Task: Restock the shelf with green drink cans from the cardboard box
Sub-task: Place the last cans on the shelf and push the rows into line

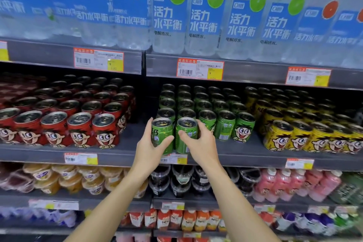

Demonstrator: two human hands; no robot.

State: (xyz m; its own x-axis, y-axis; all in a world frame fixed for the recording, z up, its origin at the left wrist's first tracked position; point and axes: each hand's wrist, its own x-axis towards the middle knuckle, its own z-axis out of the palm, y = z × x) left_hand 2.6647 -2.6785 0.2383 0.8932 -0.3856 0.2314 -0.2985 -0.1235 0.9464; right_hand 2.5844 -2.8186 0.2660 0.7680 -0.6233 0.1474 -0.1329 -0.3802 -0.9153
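Note:
Two green drink cans stand side by side at the front edge of the grey middle shelf point(239, 153). My left hand point(150, 148) grips the left green can point(162, 133), thumb across its front. My right hand point(202, 144) grips the right green can point(185, 133) from its right side. Behind and to the right of them stand several rows of the same green cans point(225, 124), some showing a cartoon face. The cardboard box is not in view.
Red cans point(78, 129) fill the shelf to the left, with a bare gap beside the green rows. Yellow cans point(314, 137) crowd the right. Large water bottles point(204, 17) stand on the shelf above; jelly cups and small bottles fill the shelves below.

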